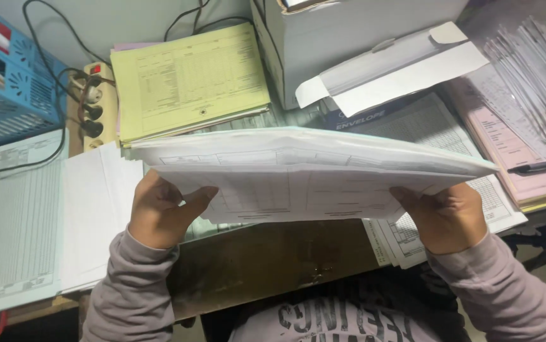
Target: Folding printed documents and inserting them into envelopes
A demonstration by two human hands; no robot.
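A dark wooden worktop [266, 259] shows bare below the grip, with white printed forms [13, 221] lying left of it, a yellow form stack [190, 79] beyond it, and pink papers [507, 149] to its right.

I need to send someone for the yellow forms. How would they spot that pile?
On the desk, look at the far edge, right of the blue box and power strip. The yellow pile lies flat there, the only yellow paper among white and pink sheets.
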